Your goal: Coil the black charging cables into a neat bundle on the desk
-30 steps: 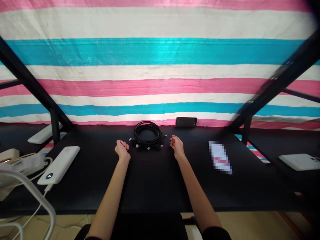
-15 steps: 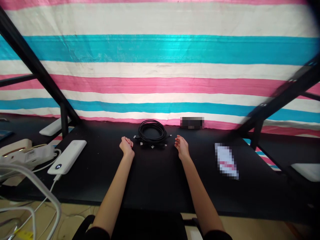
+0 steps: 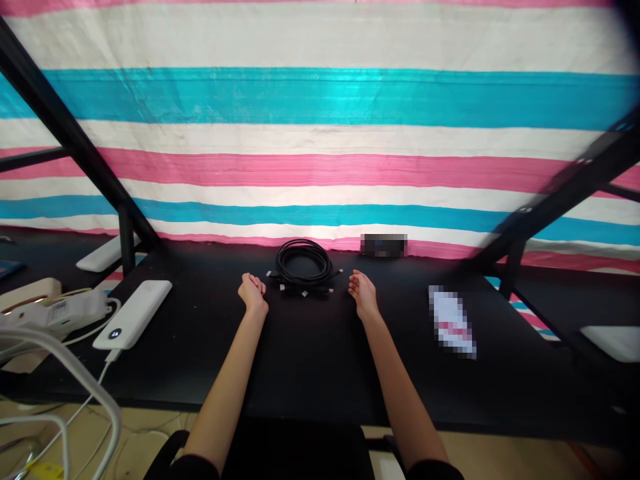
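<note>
A coiled bundle of black cables (image 3: 304, 283) with several metal-tipped plugs lies on the black desk (image 3: 310, 360), between my two hands. To its left rests my left hand (image 3: 253, 292), fingers curled into a loose fist with nothing in it. On the other side, my right hand (image 3: 363, 294) lies on its edge, its fingers folded in toward the palm and holding nothing visible. Neither hand touches the coil.
A white power bank (image 3: 133, 315) with a cable plugged in lies at left, near a white power strip (image 3: 75, 313) and cords. A blurred-out packet (image 3: 453, 323) lies at right; a pixelated dark object (image 3: 384, 245) stands at the back. Black frame bars (image 3: 85, 153) slant up both sides before striped sheeting.
</note>
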{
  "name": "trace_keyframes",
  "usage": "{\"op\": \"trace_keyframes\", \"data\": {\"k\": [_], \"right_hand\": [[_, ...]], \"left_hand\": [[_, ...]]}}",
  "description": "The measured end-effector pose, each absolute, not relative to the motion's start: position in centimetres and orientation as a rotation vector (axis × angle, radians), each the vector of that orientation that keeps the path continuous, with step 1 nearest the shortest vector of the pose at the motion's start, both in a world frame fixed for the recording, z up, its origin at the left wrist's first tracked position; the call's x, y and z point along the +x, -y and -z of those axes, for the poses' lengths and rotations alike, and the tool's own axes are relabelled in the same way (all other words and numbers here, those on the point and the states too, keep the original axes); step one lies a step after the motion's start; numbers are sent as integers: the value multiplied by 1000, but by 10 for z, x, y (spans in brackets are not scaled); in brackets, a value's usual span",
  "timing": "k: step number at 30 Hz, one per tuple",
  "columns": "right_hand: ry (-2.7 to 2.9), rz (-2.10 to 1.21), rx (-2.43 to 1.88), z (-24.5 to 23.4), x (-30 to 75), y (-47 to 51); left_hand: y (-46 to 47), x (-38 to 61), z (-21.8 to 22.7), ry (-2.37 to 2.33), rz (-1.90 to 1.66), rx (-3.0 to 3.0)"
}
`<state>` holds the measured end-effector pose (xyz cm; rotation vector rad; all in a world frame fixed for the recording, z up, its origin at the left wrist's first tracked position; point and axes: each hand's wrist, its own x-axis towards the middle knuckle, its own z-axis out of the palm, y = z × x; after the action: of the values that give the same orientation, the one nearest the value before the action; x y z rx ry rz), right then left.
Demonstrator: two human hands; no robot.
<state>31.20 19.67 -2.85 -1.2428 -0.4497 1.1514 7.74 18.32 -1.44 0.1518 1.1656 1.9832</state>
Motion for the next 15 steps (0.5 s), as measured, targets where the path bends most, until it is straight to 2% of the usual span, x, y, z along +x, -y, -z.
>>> {"op": "trace_keyframes", "data": {"k": [15], "right_hand": [[440,-1167,-1231,27,312,-196]], "left_hand": [[-184,77,16,-1146,-1989,148]]}}
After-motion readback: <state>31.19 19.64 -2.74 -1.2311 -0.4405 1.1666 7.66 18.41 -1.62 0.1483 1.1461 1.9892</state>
